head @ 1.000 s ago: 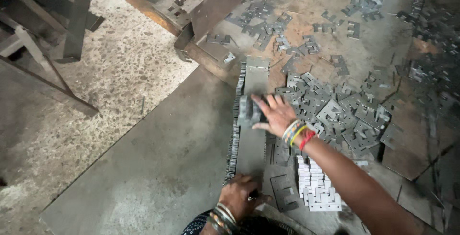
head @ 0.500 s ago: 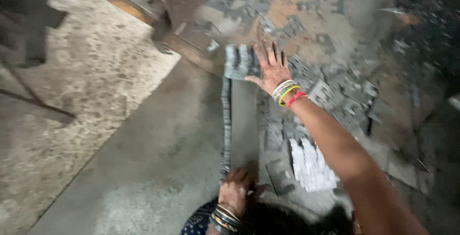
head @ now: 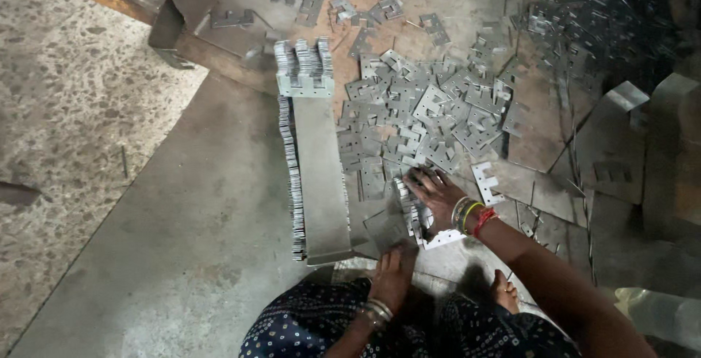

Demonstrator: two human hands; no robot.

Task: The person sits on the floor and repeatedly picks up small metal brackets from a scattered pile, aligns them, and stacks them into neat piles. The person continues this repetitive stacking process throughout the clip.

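Note:
My right hand (head: 436, 193), with bangles at the wrist, lies palm down with fingers spread on a small stack of stamped metal pieces (head: 418, 221) close to my lap. My left hand (head: 394, 274) rests at the near edge of a small flat grey plate (head: 383, 230); its fingers are partly hidden. To the left lies a long grey metal strip (head: 321, 175), with a row of thin pieces standing on edge (head: 293, 175) along its left side. A block of stacked notched pieces (head: 303, 66) stands at its far end. A heap of loose stamped pieces (head: 423, 113) spreads beyond my right hand.
I sit on a grey metal sheet floor (head: 182, 241), with speckled stone floor (head: 73, 95) to the left. A rusty steel beam (head: 171, 22) lies at the top left. More scattered pieces (head: 584, 14) and bent sheet offcuts (head: 642, 153) lie to the right. My bare foot (head: 504, 292) shows near my lap.
My right hand has drawn back from the far end of the long strip to the small stack near my lap. My left hand has stayed near the strip's near end.

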